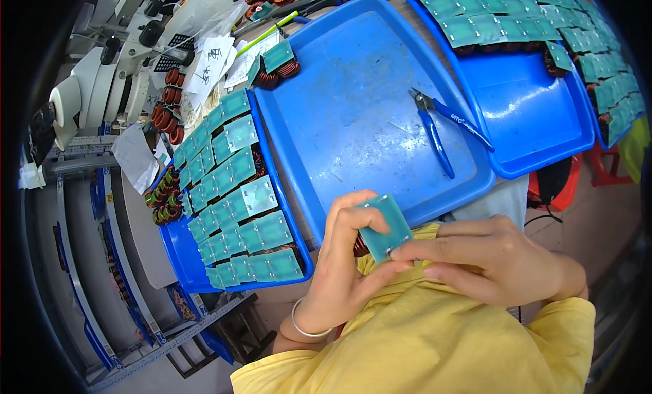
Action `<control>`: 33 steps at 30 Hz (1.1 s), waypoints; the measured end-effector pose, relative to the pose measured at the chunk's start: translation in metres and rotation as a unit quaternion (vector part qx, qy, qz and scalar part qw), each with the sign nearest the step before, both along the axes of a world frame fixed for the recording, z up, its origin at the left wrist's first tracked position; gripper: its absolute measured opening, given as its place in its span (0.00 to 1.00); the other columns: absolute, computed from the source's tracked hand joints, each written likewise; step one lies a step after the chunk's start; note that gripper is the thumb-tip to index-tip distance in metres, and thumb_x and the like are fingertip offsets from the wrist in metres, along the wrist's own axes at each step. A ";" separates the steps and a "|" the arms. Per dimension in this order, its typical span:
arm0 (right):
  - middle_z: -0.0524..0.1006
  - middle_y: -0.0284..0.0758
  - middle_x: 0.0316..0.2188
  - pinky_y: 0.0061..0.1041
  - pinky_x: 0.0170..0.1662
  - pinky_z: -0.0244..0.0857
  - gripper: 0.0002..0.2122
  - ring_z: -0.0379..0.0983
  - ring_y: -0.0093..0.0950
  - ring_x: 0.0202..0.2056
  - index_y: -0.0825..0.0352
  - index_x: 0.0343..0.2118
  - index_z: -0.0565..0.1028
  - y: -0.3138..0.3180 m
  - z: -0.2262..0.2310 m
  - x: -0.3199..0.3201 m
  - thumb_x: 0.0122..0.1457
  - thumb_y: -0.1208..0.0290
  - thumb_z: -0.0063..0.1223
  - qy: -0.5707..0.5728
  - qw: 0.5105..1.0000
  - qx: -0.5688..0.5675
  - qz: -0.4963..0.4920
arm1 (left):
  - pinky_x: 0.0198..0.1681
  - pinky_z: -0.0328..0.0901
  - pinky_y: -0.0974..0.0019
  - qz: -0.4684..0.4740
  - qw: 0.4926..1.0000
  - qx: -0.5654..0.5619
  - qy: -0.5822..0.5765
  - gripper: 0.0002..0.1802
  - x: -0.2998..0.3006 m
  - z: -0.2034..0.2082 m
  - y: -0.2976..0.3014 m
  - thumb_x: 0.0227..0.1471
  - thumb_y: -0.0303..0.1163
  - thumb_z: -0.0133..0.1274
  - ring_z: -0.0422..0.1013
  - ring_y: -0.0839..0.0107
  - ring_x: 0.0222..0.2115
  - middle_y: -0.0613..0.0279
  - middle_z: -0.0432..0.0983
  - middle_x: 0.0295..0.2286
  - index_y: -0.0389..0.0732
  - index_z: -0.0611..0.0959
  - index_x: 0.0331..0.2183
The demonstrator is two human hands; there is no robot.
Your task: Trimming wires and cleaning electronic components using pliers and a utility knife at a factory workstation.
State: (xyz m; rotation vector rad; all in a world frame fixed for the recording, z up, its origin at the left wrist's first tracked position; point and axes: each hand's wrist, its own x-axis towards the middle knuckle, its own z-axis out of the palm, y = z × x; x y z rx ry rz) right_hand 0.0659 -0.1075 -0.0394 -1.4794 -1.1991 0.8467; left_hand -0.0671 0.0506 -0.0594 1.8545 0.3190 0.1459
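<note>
Close to my body, my left hand [343,251] grips a green circuit board [388,224] by its edges, thumb below and fingers bent over the top. Dark red copper wire of a coil shows under the board's left side. Fingers drawn together, my right hand [489,258] has its index fingertip on the board's lower right corner; whatever lies between its fingertips is too small to make out. Beyond my hands, blue-handled cutting nippers [438,122] lie in the large blue tray [326,143], their jaws slightly apart.
On the left, a blue tray [178,255] holds rows of coil boards. Another blue tray [536,156] with similar boards stands to the right. Two coil boards [277,60] sit at the large tray's far left corner. Bare coils [168,105] and papers [212,68] lie behind.
</note>
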 end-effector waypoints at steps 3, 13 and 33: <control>0.72 0.36 0.21 0.25 0.21 0.63 0.14 0.69 0.30 0.19 0.66 0.42 0.73 0.000 -0.002 -0.003 0.50 0.79 0.53 -0.038 0.999 0.003 -0.025 | 0.43 0.60 0.69 -0.004 0.999 -0.039 -0.028 0.28 0.001 -0.005 -0.001 0.37 0.23 0.61 0.63 0.68 0.40 0.51 0.58 0.43 0.39 0.64 0.40; 0.72 0.34 0.24 0.23 0.22 0.62 0.16 0.69 0.28 0.20 0.65 0.42 0.72 -0.002 0.007 0.002 0.47 0.80 0.53 -0.103 0.994 0.015 -0.042 | 0.45 0.59 0.70 -0.005 0.972 -0.230 -0.058 0.29 -0.001 -0.005 -0.006 0.41 0.21 0.59 0.62 0.73 0.41 0.54 0.56 0.45 0.40 0.60 0.42; 0.75 0.36 0.25 0.25 0.22 0.63 0.20 0.70 0.31 0.18 0.62 0.51 0.66 -0.007 0.014 0.009 0.53 0.73 0.45 0.037 0.997 -0.019 0.065 | 0.41 0.60 0.73 -0.053 0.922 -0.383 0.003 0.30 -0.001 -0.006 -0.001 0.40 0.32 0.63 0.60 0.75 0.42 0.58 0.59 0.45 0.43 0.62 0.41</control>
